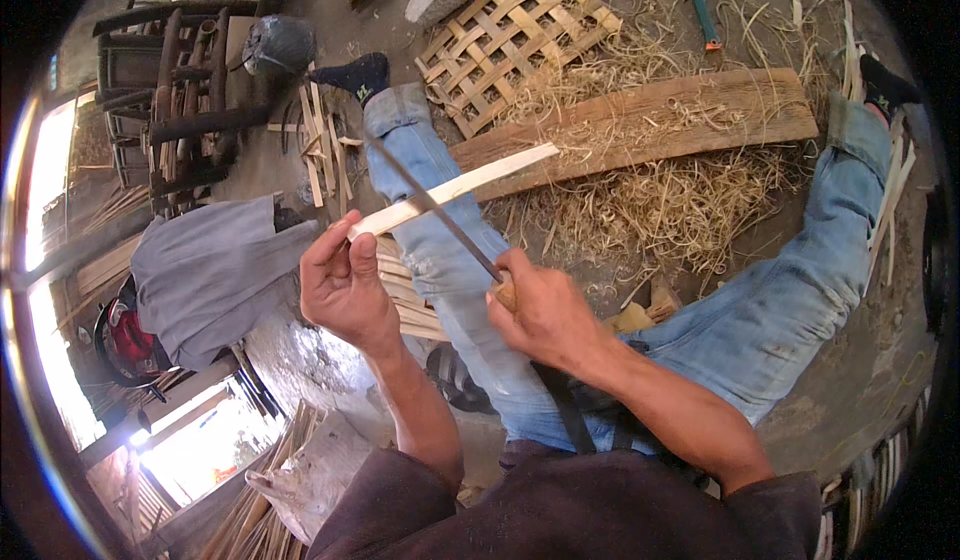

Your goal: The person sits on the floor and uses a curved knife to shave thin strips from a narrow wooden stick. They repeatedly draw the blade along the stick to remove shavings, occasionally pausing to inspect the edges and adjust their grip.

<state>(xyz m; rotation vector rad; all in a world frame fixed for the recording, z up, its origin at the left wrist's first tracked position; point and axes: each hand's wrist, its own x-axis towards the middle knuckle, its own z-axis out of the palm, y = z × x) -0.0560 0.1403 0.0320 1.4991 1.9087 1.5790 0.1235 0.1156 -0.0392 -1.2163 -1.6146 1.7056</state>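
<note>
Bare, dusty workshop floor [860, 400], littered with pale shavings [670, 210] between two outstretched legs in blue jeans [450, 260]. Across the shavings, a long weathered plank [690, 115]; beyond it, a flat panel of woven bamboo lattice [515, 35]; further off, near the top edge, an orange-handled tool [698, 0]. To the left, a grey cloth [215, 275] draped over something, a red object just below it, dark wooden furniture [175, 90] behind, and loose splints [320, 140] beside a dark sock. Near the lower edge, a bundle of split strips [250, 525] beside a rough stone block. In the middle, above the left thigh, a pale bamboo strip [460, 188], slanting up and away to the right, far end reaching over the plank. Left hand [342, 285] closed around the near end of that strip, thumb pressed along its upper face, fingers curled beneath. Right hand [545, 310] clenched in a full fist on the wooden handle of a long dark knife [430, 205], just right of and slightly lower than the left hand. Blade running up and left from the fist, crossing the strip close beyond the left thumb; whether cutting into it or merely laid against it, impossible to tell. Hands near each other, not touching.
</note>
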